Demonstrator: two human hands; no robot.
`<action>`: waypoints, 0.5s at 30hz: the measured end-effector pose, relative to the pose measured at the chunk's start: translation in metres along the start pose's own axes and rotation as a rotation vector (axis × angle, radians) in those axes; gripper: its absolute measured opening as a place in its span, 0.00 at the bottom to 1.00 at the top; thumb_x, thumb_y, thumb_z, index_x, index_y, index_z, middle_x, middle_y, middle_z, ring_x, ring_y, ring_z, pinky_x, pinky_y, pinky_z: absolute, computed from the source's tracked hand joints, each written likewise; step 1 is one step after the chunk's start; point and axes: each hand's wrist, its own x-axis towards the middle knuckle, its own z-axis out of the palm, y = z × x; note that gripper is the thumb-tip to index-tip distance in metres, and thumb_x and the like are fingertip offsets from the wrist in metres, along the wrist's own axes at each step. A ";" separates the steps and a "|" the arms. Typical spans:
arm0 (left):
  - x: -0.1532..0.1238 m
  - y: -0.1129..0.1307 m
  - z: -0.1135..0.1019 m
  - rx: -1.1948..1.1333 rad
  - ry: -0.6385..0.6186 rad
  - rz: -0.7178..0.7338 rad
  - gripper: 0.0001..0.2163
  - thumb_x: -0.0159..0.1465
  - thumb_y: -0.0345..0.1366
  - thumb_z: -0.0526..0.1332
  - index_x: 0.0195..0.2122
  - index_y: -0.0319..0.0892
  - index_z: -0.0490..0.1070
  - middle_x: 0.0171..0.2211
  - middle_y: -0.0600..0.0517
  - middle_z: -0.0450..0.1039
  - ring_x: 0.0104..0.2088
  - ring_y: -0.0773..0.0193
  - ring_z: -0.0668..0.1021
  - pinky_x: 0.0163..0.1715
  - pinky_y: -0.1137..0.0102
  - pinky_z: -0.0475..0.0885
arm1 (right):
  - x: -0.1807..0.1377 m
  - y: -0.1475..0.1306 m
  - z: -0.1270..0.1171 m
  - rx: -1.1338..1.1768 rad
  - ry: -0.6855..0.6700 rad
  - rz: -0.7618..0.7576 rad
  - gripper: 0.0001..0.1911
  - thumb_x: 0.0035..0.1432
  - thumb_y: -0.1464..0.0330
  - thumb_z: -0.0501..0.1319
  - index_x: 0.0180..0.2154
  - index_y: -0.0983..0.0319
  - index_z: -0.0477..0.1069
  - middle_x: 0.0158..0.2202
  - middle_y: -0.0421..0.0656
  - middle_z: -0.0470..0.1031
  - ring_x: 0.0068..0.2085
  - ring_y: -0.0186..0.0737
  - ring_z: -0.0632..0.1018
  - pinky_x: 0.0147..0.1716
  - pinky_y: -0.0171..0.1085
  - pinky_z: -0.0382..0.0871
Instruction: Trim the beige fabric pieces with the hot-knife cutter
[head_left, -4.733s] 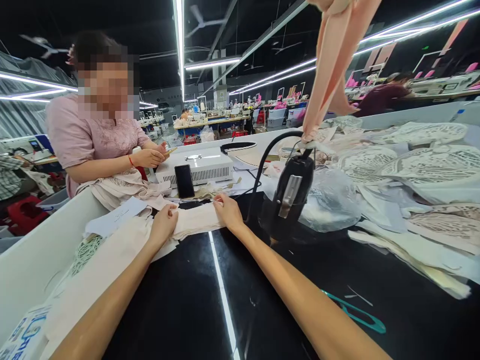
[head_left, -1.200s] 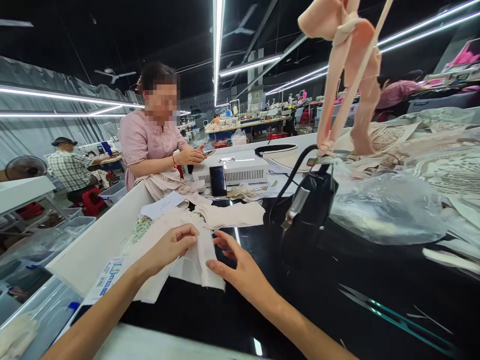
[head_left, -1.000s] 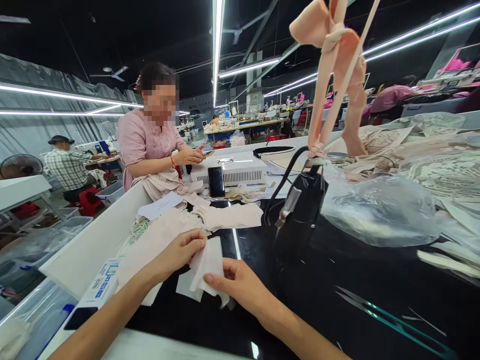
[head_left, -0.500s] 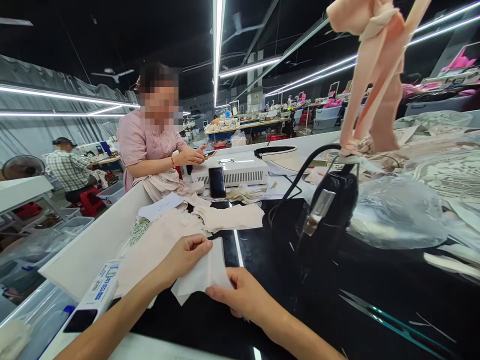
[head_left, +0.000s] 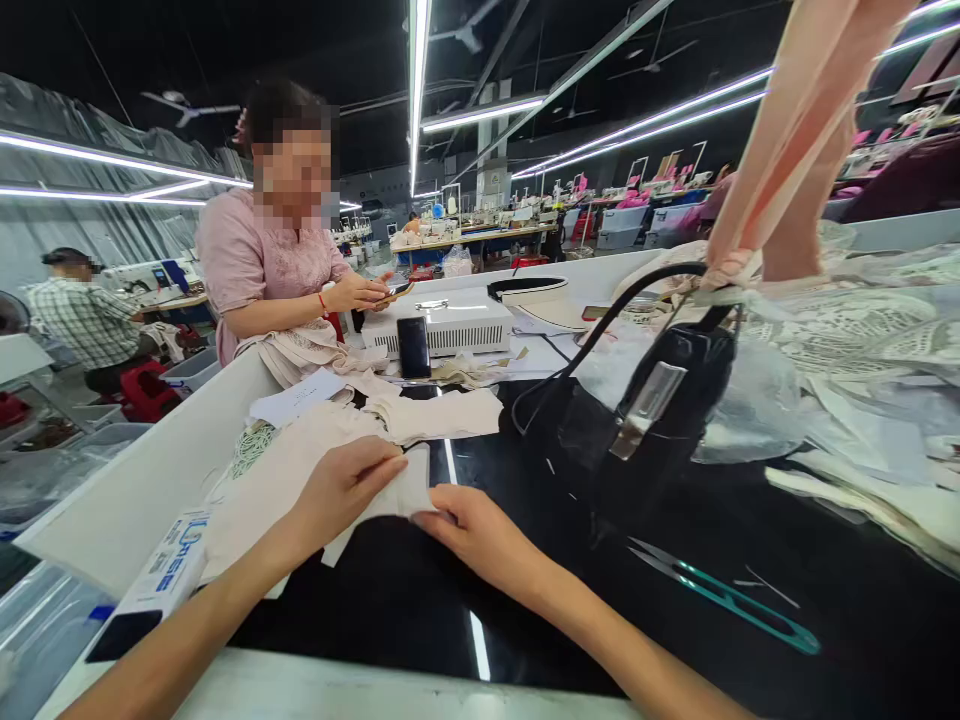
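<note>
The left hand (head_left: 346, 492) pinches the far left edge of a pale cloth piece (head_left: 407, 492) between thumb and fingers. The right hand (head_left: 480, 530) pinches the same piece at its right edge, near the corner. The piece is located between both hands, above the black surface of the counter (head_left: 390, 620). A cloth stack (head_left: 454, 415) lies just beyond it; a larger pale cloth (head_left: 262, 500) lies to the left, partly behind the left forearm. A black machine (head_left: 667, 390) with a cable stands to the right, tilted. Teal scissors (head_left: 731, 597) lie nearer, at the right. Across the counter, a co-worker (head_left: 262, 260) holds a phone (head_left: 397, 292).
</note>
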 end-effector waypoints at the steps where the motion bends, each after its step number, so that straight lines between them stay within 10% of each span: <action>1: -0.003 0.003 0.000 0.028 -0.026 0.057 0.17 0.70 0.51 0.58 0.32 0.43 0.74 0.29 0.53 0.69 0.31 0.64 0.70 0.32 0.72 0.63 | 0.001 0.004 -0.004 -0.078 0.040 -0.020 0.11 0.66 0.70 0.56 0.30 0.61 0.71 0.31 0.39 0.71 0.35 0.38 0.71 0.37 0.36 0.65; 7: -0.030 0.001 0.027 0.548 -0.241 0.696 0.23 0.79 0.47 0.45 0.40 0.42 0.76 0.30 0.52 0.75 0.29 0.63 0.75 0.27 0.69 0.64 | -0.004 0.023 -0.012 -0.478 0.127 -0.075 0.20 0.66 0.81 0.50 0.49 0.63 0.77 0.43 0.49 0.78 0.45 0.46 0.77 0.47 0.44 0.71; 15: -0.051 -0.014 0.048 0.546 -0.265 0.637 0.16 0.79 0.42 0.48 0.51 0.41 0.74 0.48 0.47 0.80 0.48 0.56 0.81 0.47 0.62 0.76 | -0.013 0.014 -0.013 -0.780 0.193 -0.147 0.21 0.64 0.85 0.52 0.52 0.66 0.74 0.53 0.55 0.77 0.55 0.52 0.76 0.53 0.49 0.73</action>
